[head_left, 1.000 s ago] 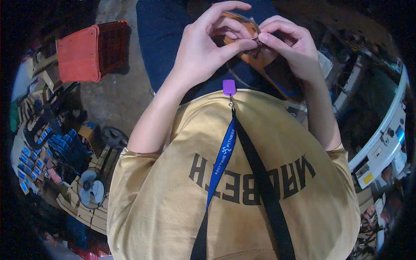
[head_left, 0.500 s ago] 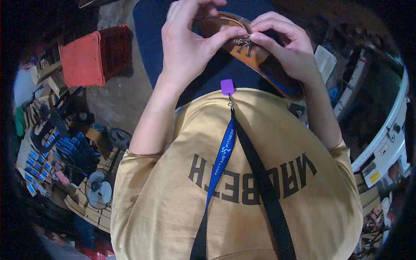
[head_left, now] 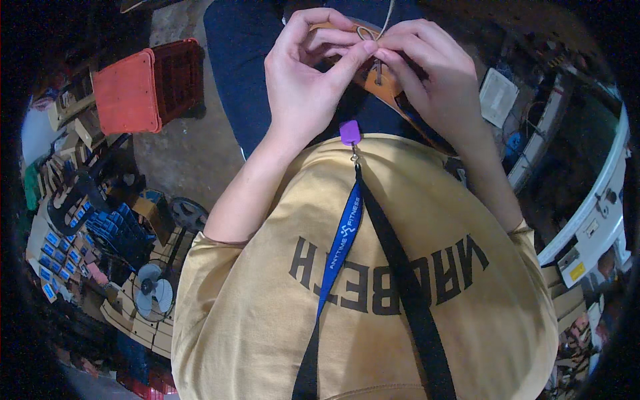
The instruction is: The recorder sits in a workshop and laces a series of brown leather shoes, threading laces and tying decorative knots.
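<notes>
I am pinching the tan cord (head_left: 375,32) over the brown leather piece (head_left: 381,81) with left hand (head_left: 310,80) and right hand (head_left: 437,80); slackening risks the cord slipping free.

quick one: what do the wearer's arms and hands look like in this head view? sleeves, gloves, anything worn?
Both arms are bare from the elbow down. The left hand and right hand wear no gloves, and no rings or watch are visible. The short sleeves of a mustard-yellow T-shirt with dark lettering end near the elbows. A blue lanyard strap and a black strap lie over its front.
</notes>
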The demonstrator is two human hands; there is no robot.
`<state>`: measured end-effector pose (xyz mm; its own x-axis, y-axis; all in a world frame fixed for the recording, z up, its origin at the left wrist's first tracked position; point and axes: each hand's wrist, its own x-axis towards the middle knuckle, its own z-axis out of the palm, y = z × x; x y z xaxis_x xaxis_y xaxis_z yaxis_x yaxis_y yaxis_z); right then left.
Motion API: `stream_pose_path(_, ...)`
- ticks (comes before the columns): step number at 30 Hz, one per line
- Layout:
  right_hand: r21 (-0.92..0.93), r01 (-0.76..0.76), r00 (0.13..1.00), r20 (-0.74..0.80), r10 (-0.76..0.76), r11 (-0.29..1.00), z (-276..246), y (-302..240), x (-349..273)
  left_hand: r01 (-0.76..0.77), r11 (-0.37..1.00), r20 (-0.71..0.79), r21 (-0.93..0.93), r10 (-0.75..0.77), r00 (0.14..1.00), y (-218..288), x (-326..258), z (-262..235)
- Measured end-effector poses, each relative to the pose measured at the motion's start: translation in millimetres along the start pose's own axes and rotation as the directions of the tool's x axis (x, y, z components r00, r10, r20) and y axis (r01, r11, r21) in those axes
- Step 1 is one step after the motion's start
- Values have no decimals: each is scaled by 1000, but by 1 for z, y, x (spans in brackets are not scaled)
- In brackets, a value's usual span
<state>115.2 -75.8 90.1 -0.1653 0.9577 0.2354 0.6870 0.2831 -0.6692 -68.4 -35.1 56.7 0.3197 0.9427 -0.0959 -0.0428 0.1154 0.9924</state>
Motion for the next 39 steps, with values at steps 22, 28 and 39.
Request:
stream_pose_path(22,68,-22,991,-128,30,997,18,22,-5,265,888,217,-377,-194,957,-14,15,-14)
stream_pose_path(28,196,-233,971,-8,239,953,13,22,-3,49,992,204,113,-71,976,14,23,-9)
stream_pose_path(39,668,-484,862,251,441,565,10,45,-22,-406,848,294,341,314,903,18,33,-13)
